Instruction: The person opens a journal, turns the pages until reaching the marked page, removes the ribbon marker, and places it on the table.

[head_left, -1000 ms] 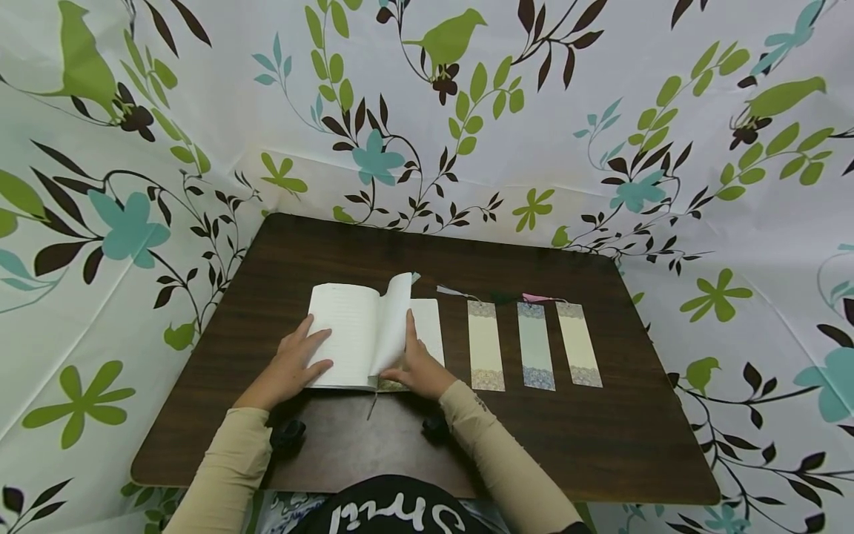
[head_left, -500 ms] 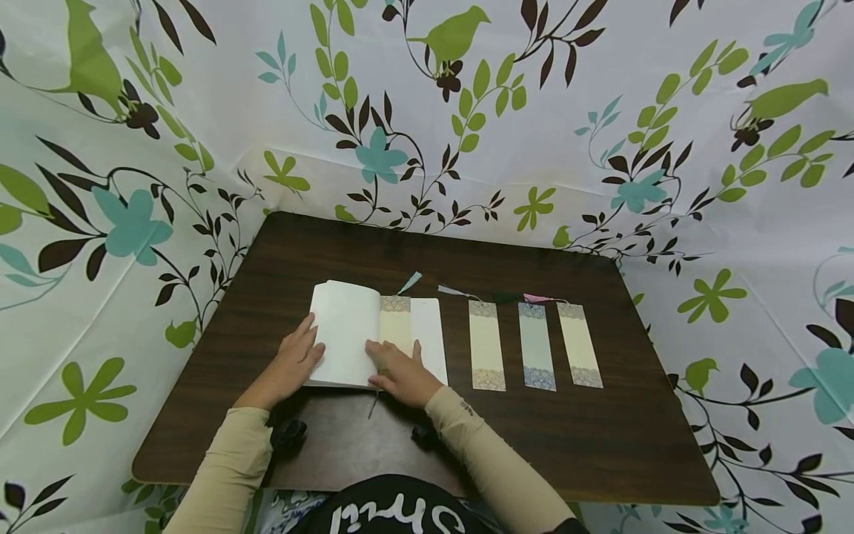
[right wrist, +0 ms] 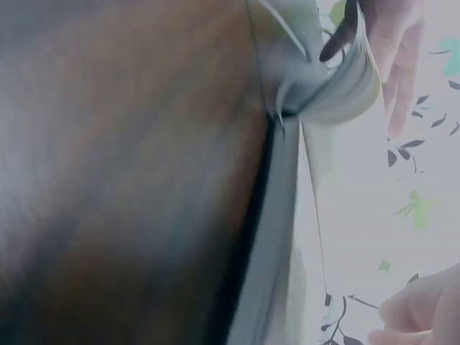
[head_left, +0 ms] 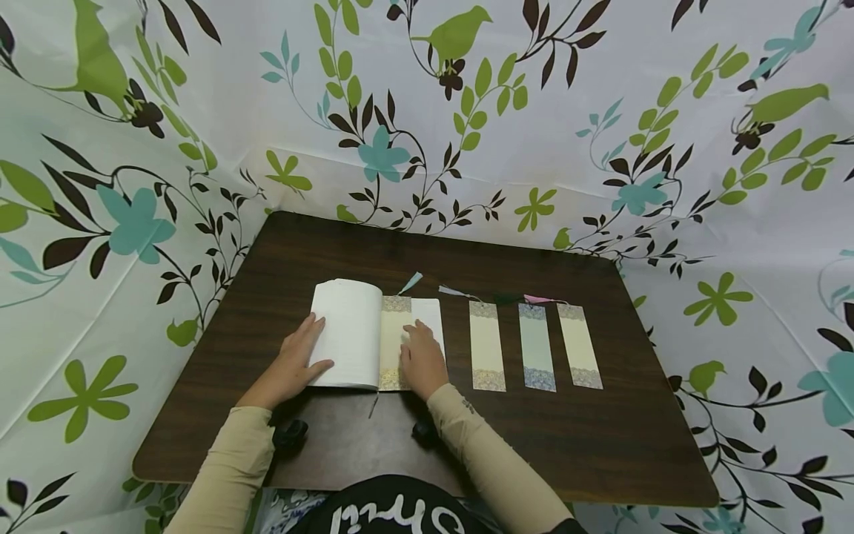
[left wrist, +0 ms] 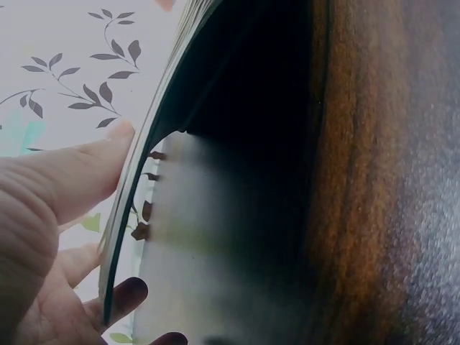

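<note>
An open notebook with white pages lies on the dark wooden table. My left hand holds its left side; in the left wrist view the thumb is on the page side and fingers reach behind the cover. A cream bookmark with patterned ends and a pale blue tassel lies on the right page beside the fold. My right hand is over that page at the bookmark's right edge, fingers loosely bent. Whether its fingertips touch the bookmark is unclear.
To the right lie three more tasselled bookmarks: cream, pale blue-green and cream. A thin ribbon hangs from the notebook's lower edge. The patterned curtain surrounds the table.
My right hand turned a page over to the left, uncovering the bookmark, then moved right from the fold to the bookmark's right edge. The left hand stayed at the notebook's left side.
</note>
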Demonstrator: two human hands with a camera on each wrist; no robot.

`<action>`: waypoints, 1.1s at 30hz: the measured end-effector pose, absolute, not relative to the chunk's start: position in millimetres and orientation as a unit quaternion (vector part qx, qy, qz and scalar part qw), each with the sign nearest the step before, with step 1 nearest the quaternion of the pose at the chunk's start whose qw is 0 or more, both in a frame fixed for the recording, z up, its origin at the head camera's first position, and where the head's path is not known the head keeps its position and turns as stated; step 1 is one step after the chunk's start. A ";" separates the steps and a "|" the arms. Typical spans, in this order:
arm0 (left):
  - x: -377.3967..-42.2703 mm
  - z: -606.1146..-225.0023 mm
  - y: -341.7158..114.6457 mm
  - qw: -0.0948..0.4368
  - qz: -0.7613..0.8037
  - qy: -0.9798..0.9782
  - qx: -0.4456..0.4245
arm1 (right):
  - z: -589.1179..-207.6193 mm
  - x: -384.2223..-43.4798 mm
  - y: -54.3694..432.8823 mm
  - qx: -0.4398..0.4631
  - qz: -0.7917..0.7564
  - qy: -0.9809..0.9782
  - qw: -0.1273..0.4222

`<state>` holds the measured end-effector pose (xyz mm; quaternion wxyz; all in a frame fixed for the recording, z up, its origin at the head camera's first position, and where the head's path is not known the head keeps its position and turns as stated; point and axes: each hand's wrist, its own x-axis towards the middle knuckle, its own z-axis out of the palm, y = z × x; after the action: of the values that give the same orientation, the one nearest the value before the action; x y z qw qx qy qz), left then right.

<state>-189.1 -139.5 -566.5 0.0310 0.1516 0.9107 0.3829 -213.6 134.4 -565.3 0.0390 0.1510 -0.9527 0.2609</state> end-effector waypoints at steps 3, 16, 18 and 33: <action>-188.3 -567.0 -139.6 0.031 0.381 0.912 0.149 | -564.6 -214.5 135.6 0.110 0.251 -0.961 0.030; -186.1 -567.9 -139.7 0.031 0.371 0.916 0.149 | -563.2 -222.9 135.7 0.090 0.385 -0.918 -0.026; -186.6 -567.9 -139.6 0.031 0.370 0.916 0.149 | -566.3 -225.6 138.0 0.094 0.406 -0.908 -0.044; -186.9 -563.4 -139.9 0.039 0.367 0.919 0.141 | -565.9 -236.1 167.3 0.064 0.479 -0.871 -0.086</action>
<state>-186.9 -139.9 -563.4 0.0389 0.1414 0.9187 0.3668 -236.1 167.3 -565.9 -0.0858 0.0639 -0.8711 0.4793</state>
